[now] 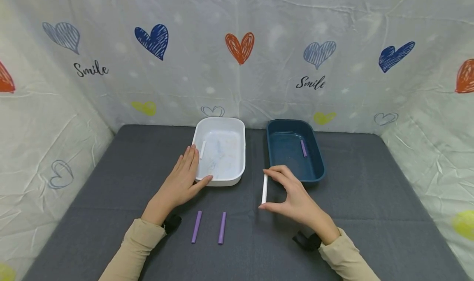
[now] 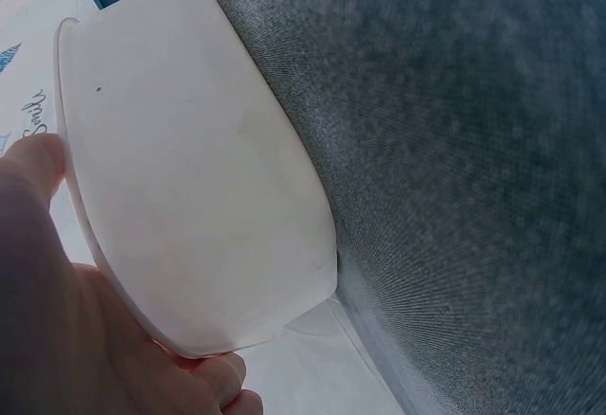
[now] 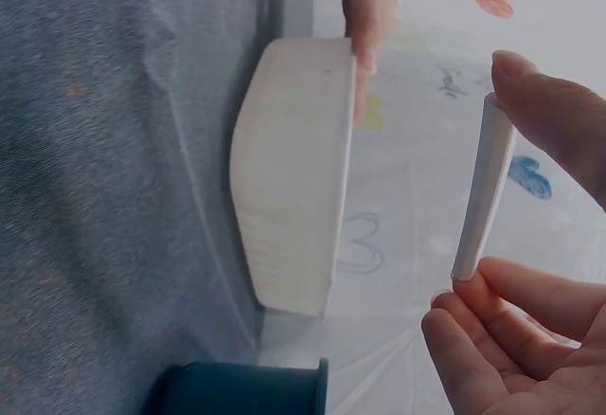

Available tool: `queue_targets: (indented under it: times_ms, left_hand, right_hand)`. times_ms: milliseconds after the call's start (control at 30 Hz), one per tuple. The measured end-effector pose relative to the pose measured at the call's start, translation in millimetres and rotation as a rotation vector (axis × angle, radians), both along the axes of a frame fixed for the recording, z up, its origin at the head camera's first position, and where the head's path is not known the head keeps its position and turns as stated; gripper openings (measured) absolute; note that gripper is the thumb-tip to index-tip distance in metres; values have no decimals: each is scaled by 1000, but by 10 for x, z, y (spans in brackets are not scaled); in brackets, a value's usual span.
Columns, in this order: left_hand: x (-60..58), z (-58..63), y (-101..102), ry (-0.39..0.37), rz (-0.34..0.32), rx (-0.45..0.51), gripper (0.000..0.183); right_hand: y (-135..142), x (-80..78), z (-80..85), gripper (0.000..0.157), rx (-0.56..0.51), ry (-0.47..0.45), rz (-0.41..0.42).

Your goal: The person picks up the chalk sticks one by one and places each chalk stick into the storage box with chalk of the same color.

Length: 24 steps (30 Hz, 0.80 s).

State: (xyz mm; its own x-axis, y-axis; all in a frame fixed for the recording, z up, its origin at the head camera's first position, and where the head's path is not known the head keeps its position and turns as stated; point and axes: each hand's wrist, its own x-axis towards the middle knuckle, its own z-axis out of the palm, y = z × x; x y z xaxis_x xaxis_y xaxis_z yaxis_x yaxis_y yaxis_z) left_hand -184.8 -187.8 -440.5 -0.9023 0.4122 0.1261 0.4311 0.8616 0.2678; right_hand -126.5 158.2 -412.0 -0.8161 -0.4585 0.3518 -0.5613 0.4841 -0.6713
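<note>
Between thumb and fingertips, my right hand (image 1: pixel 292 192) pinches a white stick of chalk (image 1: pixel 264 189) by its two ends. It is held nearly upright in the head view, just left of the blue tray's (image 1: pixel 321 172) near corner. My left hand (image 1: pixel 179 186) rests on the left near corner of the white tray (image 1: pixel 229 183), its fingers straight along the left rim and its thumb on the front rim. Inside that tray lies another white chalk (image 1: pixel 202 150), close to the fingertips. One purple chalk (image 1: pixel 303 148) lies in the blue tray.
Two purple chalks (image 1: pixel 196 227) lie side by side on the grey cloth-covered table (image 1: pixel 355 203), in front of the white tray. Behind both trays hangs a white curtain (image 1: pixel 274 79) with hearts, which also closes off the left and right sides.
</note>
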Motion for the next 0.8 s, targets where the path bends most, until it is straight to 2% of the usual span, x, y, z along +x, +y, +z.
queue_targets:
  times_ms: [167, 800]
  left_hand:
    - [5, 5, -4, -3, -1, 2, 94]
    - [-5, -9, 2, -9, 2, -1, 94]
  right_hand:
    - [-62, -32, 9, 84, -11, 19, 12]
    - [-269, -96, 104, 82, -20, -8, -2]
